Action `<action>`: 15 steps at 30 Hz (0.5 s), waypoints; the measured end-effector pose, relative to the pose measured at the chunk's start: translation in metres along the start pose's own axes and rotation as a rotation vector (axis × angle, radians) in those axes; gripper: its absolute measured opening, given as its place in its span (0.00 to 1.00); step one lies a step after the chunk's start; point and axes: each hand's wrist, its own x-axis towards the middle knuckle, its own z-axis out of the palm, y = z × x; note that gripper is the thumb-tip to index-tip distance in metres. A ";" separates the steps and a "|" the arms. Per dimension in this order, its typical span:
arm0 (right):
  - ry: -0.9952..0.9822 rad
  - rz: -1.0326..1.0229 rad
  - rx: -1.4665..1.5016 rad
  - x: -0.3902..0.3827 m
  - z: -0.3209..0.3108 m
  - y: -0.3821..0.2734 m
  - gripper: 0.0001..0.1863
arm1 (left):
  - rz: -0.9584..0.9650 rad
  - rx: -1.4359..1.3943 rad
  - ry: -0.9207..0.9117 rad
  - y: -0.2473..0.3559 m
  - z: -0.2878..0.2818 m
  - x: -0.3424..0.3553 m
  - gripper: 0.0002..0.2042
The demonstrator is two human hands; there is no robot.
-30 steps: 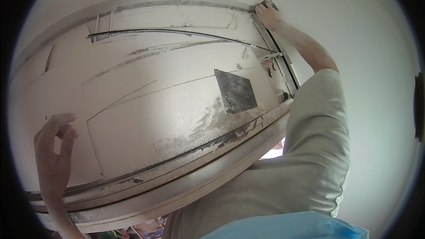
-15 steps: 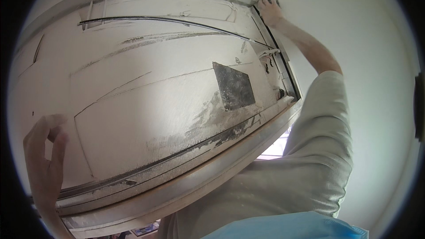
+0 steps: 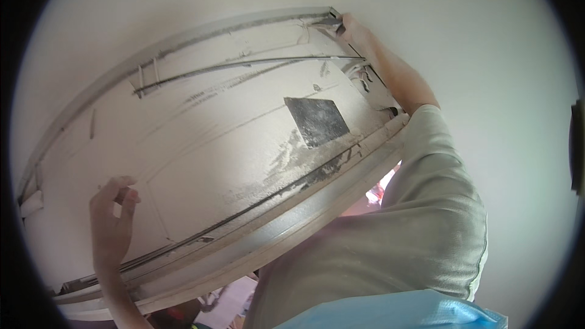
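A broad, dust-coated pale panel (image 3: 207, 146) with a raised metal rim spreads out in front of me. My right hand (image 3: 355, 31) is at its far right corner, fingers closed on a small dark grey thing (image 3: 332, 22) that looks like a rag or pad; its kind is not clear. My left hand (image 3: 113, 222) hovers over the panel's near left part, fingers loosely curled, thumb apart from them, with nothing visible held. A dark square patch (image 3: 317, 122) shows on the panel's right half, with grey smears beside it.
A thin dark rod (image 3: 244, 64) crosses the panel's far side. Loose wires (image 3: 365, 76) lie along its right end. A pale wall (image 3: 487, 116) borders the right and far sides. A ledge (image 3: 262, 247) runs along the front. A blue face mask (image 3: 396, 314) shows at the bottom.
My right hand has come from the wall beyond the corner to just inside it, bringing the grey thing along. The whole view has shifted; my left hand appears farther right, its fingers still curled.
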 end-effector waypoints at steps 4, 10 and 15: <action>0.095 0.050 0.199 0.027 0.003 0.011 0.18 | -0.018 -0.018 -0.008 -0.005 -0.002 0.003 0.07; 0.282 -0.038 0.288 0.052 0.027 0.012 0.18 | -0.053 0.006 -0.037 -0.003 -0.004 0.003 0.08; 0.431 -0.093 0.330 0.056 0.037 0.021 0.18 | -0.071 -0.030 -0.048 0.004 -0.004 0.003 0.09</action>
